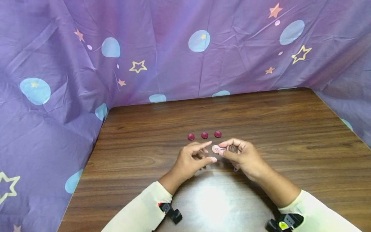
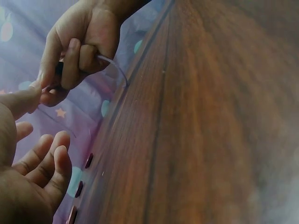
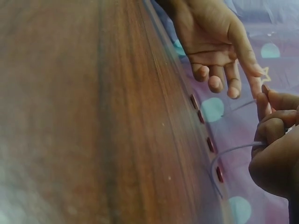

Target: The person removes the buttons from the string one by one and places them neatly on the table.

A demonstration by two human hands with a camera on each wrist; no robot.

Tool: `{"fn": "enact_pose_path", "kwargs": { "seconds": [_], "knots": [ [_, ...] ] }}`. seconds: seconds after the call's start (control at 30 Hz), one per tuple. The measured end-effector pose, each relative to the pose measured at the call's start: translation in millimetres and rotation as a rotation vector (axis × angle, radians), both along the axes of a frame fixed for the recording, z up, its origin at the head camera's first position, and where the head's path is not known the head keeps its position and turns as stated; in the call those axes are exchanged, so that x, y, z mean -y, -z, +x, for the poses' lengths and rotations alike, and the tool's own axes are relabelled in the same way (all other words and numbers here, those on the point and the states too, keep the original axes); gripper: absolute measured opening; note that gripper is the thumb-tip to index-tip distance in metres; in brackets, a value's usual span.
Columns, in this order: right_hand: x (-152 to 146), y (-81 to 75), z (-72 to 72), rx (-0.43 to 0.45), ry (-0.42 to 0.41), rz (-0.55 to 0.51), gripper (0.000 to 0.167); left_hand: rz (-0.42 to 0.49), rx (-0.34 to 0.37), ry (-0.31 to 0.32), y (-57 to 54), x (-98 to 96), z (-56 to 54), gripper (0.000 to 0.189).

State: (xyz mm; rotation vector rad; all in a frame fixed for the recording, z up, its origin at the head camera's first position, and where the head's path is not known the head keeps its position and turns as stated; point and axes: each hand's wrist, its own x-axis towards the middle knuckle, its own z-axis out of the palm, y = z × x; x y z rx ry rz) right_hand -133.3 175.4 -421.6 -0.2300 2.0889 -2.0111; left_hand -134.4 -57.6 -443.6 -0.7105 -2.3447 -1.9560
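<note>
Between thumb and index finger, my right hand (image 1: 246, 159) pinches a small pale pink disc (image 1: 214, 149) that looks like a button. A thin light purple cord (image 3: 229, 150) lies across the disc's middle and hangs in a curve from the curled lower fingers down to the table. Facing it from the left, my left hand (image 1: 192, 158) has thumb and index finger extended and spread, tips close to the disc's left edge. Its other fingers are loosely bent. In the left wrist view the right fingers hide the disc.
Beyond the hands, dark red discs lie in a row: a left one (image 1: 191, 137), a middle one (image 1: 204, 135) and a right one (image 1: 218, 134). The right wrist view shows several along the tabletop (image 1: 139, 129). A purple patterned cloth (image 1: 174, 64) hangs behind the table.
</note>
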Motion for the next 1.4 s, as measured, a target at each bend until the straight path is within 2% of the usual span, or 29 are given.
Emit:
{"fn": "enact_pose_path", "kwargs": {
  "seconds": [0.3,0.63,1.13,1.4],
  "knots": [
    [3.9,-2.6,2.4,0.009,-0.002,0.014,0.013,-0.03,-0.012,-0.021,-0.9,-2.6,2.4,0.054],
    [5.9,-1.3,4.2,-0.02,-0.018,0.064,0.032,-0.049,-0.062,-0.035,-0.1,-1.5,2.5,0.049],
    [7.6,-0.7,5.9,-0.052,-0.028,0.057,0.032,-0.038,-0.044,-0.034,0.8,-2.0,3.0,0.04],
    [6.7,-0.5,5.1,-0.048,-0.02,0.063,0.032,-0.011,-0.063,-0.047,1.5,-3.0,2.1,0.035]
  ]
}}
